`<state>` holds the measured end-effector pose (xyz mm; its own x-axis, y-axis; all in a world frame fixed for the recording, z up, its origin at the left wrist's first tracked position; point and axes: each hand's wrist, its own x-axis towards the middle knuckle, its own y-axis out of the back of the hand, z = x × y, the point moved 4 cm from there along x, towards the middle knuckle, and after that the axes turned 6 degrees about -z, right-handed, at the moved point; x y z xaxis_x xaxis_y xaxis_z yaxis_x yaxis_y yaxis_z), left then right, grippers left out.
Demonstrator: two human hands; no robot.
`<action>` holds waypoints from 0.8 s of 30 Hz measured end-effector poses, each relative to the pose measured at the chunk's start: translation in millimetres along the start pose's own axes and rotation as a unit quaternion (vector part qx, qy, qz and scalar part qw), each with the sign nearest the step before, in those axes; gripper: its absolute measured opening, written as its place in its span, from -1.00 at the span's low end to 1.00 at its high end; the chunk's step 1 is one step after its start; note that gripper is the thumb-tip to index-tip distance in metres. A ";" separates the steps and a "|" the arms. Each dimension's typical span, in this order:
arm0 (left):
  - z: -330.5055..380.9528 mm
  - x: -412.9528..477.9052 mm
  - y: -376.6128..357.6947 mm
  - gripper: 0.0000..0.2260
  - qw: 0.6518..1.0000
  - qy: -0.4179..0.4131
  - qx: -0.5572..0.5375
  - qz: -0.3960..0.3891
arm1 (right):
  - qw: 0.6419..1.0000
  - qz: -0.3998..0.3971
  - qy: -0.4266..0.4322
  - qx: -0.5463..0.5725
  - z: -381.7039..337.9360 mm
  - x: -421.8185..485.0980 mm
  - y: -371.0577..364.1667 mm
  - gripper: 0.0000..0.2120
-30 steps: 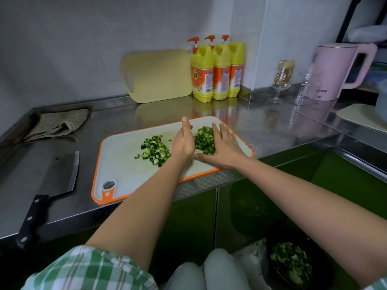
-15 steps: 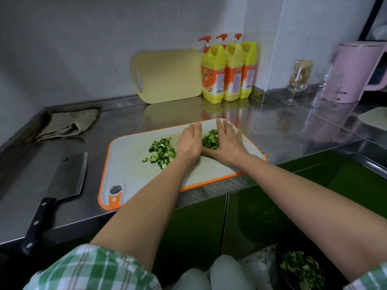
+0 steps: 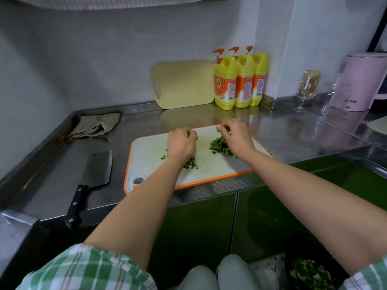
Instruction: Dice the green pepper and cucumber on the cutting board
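We hold our left hand [image 3: 181,143] and right hand [image 3: 237,136], fingers curled, over diced greens [image 3: 220,146] on the cutting board [image 3: 146,156]; we cannot tell whether either grasps anything.

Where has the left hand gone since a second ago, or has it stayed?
Yes: the left hand has shifted left along the cutting board, from the right diced pile to over the left diced pile.

No wording could be read. The three yellow plastic pump bottles [image 3: 240,80] bore orange labels with white characters and a barcode, all too blurred to make out. The pink plastic kettle [image 3: 362,82] carried a small dark mark, equally illegible.
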<state>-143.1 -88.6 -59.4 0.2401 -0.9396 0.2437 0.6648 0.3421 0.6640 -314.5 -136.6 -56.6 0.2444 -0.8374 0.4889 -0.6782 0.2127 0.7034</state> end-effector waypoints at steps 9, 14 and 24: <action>5.4 18.3 -13.3 -0.79 0.996 -0.034 0.074 -0.020 | 0.999 0.009 -0.041 -0.020 5.7 14.9 -5.5 -0.55; 1.3 19.3 -11.3 -0.83 0.992 -0.040 0.116 -0.014 | 0.994 0.003 -0.023 -0.110 -2.3 12.0 -8.8 -0.61; -40.1 -4.1 21.0 -0.66 0.995 0.011 0.098 -0.016 | 0.943 -0.295 0.150 -0.031 -59.7 -36.0 -44.9 -0.06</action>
<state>-101.8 -77.7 -74.9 0.2389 -0.9490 0.2058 0.5224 0.3042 0.7966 -251.5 -85.9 -75.0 0.7579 -0.6412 0.1201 -0.3232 -0.2092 0.9229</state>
